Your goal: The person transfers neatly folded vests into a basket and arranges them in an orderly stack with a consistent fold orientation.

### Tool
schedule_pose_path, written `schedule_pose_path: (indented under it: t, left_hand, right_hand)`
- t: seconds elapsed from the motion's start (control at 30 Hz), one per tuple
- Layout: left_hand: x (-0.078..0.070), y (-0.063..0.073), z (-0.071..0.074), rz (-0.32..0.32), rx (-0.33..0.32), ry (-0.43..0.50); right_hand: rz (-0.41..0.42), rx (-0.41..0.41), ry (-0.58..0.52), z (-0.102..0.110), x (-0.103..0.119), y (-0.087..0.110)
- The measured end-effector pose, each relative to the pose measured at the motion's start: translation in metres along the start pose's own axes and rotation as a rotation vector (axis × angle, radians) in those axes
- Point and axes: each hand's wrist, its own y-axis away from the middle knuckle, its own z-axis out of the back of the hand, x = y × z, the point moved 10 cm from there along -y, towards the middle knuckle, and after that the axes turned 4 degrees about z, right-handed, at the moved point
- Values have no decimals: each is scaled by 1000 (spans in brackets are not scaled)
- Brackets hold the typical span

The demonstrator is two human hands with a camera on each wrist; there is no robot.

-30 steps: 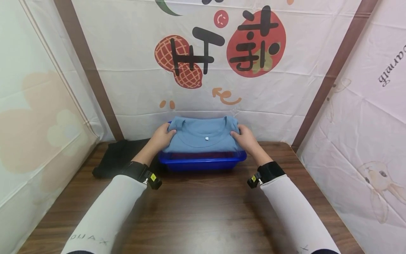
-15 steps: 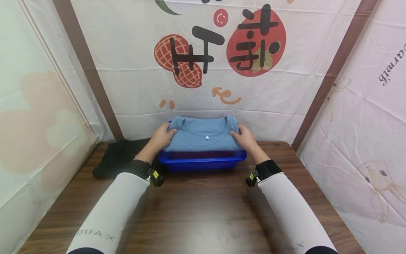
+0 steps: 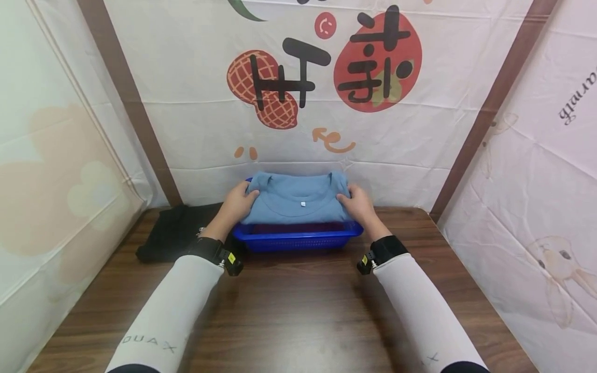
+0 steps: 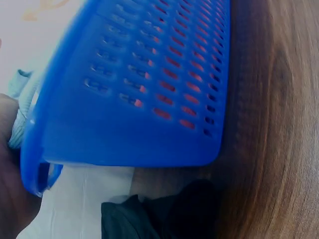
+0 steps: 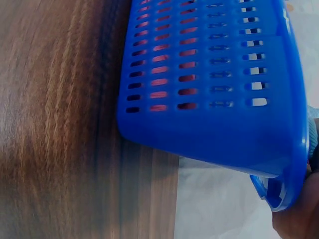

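Observation:
A folded light-blue T-shirt (image 3: 298,199), its round neckline and small white label facing up, lies over the top of a blue plastic basket (image 3: 298,239). My left hand (image 3: 238,202) pinches the shirt's left edge, thumb on top. At the opposite edge my right hand (image 3: 358,201) pinches it the same way. Both hands are at the basket's rim. Through the slots of the basket (image 4: 134,89) in the left wrist view, something red shows inside. The fingers under the shirt are hidden.
Black folded cloth (image 3: 174,233) lies on the wooden table (image 3: 298,311), left of the basket. A printed white curtain (image 3: 196,124) hangs right behind the basket. More fabric walls stand at both sides.
The shirt and both hands stay almost in place over the basket. My right hand has shifted very slightly left, and the forearms have moved a little inward.

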Motion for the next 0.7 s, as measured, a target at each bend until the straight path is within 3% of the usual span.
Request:
schedule_pose_path:
  t: [0.4, 0.7]
  left_hand:
    - [9, -3, -4, 13, -18, 14]
    - [6, 1, -5, 16, -45, -30]
  right_hand:
    - [-49, -52, -28, -1, -12, 1]
    - [-50, -87, -26, 0, -16, 3]
